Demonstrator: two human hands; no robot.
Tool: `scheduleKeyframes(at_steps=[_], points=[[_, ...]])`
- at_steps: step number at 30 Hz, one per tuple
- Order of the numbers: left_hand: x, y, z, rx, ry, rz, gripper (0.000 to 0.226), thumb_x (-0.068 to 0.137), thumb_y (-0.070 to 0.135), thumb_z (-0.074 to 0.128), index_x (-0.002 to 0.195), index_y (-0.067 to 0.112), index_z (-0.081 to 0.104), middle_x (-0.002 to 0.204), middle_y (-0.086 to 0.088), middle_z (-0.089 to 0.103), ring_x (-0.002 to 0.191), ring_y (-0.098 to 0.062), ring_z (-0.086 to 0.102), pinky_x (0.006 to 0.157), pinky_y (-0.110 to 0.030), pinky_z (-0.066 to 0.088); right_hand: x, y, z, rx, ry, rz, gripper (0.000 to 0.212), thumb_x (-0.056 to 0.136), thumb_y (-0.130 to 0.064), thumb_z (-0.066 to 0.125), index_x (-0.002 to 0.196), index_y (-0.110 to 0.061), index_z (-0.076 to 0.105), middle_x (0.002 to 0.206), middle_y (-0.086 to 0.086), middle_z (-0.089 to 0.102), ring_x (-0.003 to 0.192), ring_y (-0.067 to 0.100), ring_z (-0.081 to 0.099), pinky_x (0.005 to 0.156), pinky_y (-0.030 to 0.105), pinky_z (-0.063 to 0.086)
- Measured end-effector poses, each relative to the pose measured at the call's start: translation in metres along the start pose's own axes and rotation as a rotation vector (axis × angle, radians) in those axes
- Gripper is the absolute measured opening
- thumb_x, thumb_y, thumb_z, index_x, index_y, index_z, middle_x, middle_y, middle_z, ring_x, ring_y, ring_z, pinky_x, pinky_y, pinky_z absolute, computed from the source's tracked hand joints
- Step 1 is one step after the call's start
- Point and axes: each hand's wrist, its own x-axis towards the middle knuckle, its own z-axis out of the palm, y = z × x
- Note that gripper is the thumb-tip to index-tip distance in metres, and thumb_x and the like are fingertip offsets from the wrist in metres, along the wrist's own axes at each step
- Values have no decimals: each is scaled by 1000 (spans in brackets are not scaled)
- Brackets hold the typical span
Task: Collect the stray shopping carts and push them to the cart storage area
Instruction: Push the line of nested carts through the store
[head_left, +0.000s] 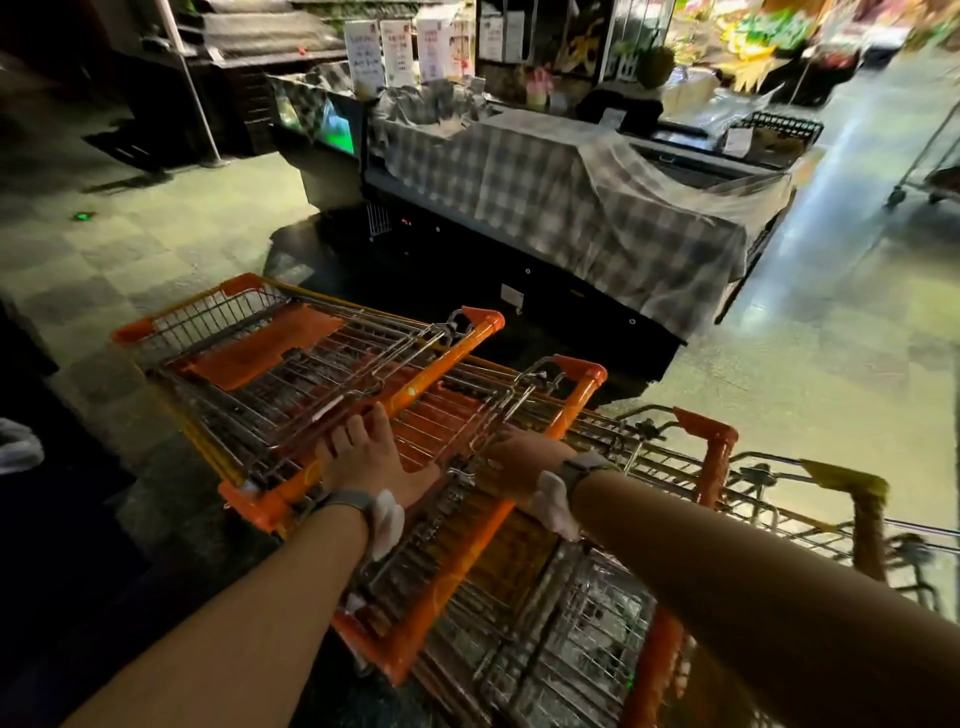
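A nested row of wire shopping carts with orange plastic handles and corner guards (395, 467) ran from the centre left of the frame down toward the lower right, so part of the collecting looked done: at least three orange handles were lined up one behind another, with a further yellow-cornered frame at the right edge. The front cart with its orange fold-down seat flap (260, 348) sat at the centre left, pointing toward the upper left.

The left hand (371, 457) lay over the front cart's orange handle bar (415, 389), fingers draped onto the wire behind it; it rested more than clenched, and whether the thumb closed beneath could not be told. The right hand (514, 462) reached down among the wires by the second orange handle (571, 405), fingers hidden, so its hold could not be told either. Both wrists wore bands.

Just beyond the carts, in the upper middle, stood a dark display counter draped in grey checked cloth (571, 192), with the pale tiled floor (831, 338) open to its right. No storage bay was visible, so the push to the storage area appeared to remain. My judgement was that the task stood about midway: carts gathered and nested, delivery undone, and possibly more strays, such as the wire frame at the far right edge (930, 161).
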Motion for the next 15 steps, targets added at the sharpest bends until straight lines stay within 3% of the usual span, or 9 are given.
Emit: scheduleKeyframes(at_steps=[4,7,9,12,15], points=[[-24,26,-2,69,-62,-76,118,82,89,36,160,17,-16,168,-17,0,153,-43,6,121,-62,11,-27,18,11,-71,29,-56,53,104,-29,50,152,-10,39,160,17,31,148,38,26,121,51,22],[-51,47,-3,117,-110,-145,114,82,90,31,162,19,-9,169,-15,-4,153,-43,3,120,-62,17,-43,29,38,-107,93,-123,55,103,-35,30,153,-16,38,164,12,25,153,39,12,121,58,22],[-58,44,-8,76,-128,-163,114,81,91,33,162,20,-2,169,-12,-6,153,-43,0,119,-63,20,-49,29,48,-137,114,-127,55,106,-39,30,158,-23,26,168,7,13,154,37,-1,121,60,18],[-83,30,-12,-3,-126,-236,116,79,89,42,162,20,0,168,-16,3,151,-45,13,118,-62,25,-61,25,49,-154,124,-131,60,109,-40,32,162,-27,7,169,2,-4,155,32,-8,123,51,10],[-90,24,-12,3,-123,-340,110,84,84,44,162,21,-1,167,-21,7,149,-47,21,115,-63,25,-70,26,41,-154,133,-103,60,109,-40,30,162,-27,4,169,3,-5,155,30,-8,124,50,13]])
